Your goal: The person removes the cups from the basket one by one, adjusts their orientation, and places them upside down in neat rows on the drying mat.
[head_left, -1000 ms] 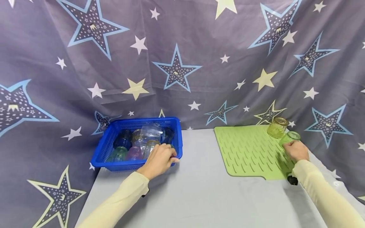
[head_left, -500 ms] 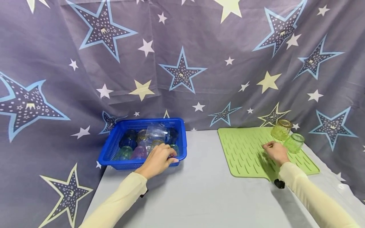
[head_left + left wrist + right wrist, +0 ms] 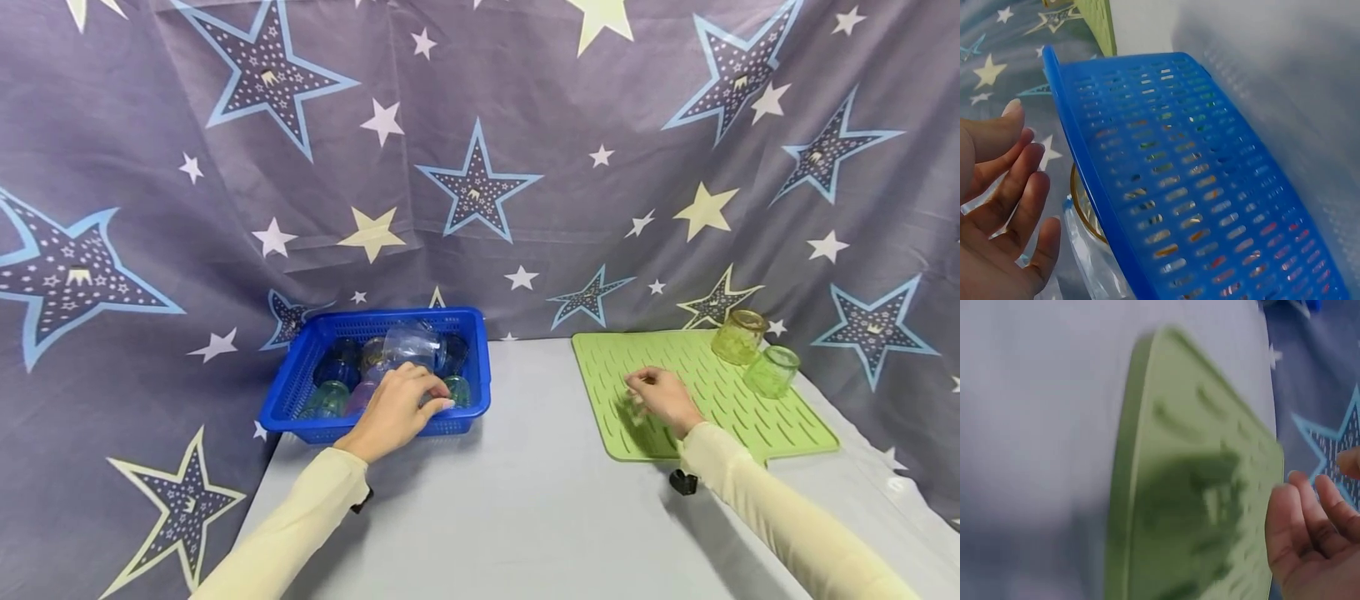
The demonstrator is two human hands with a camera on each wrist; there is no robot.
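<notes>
Just left of the left hand (image 3: 395, 410), a pink glass (image 3: 360, 397) sits in the blue basket (image 3: 318, 431); I'd judge it light, rigid, slick and breakable, best gripped round its sides. That hand hovers near the basket's raised rim, fingers loosely bent, holding nothing. White table (image 3: 532, 467) leaves sideways room toward the right hand (image 3: 666, 402), relaxed and unladen over the green mat (image 3: 783, 429).

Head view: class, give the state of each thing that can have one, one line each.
Blue basket: upright, holding several glasses
Green mat: lying flat
Yellow glass: standing on the mat
Light green glass: standing on the mat
Starry cloth: hanging
Left hand: empty, fingers bent
Right hand: empty, over the mat
</notes>
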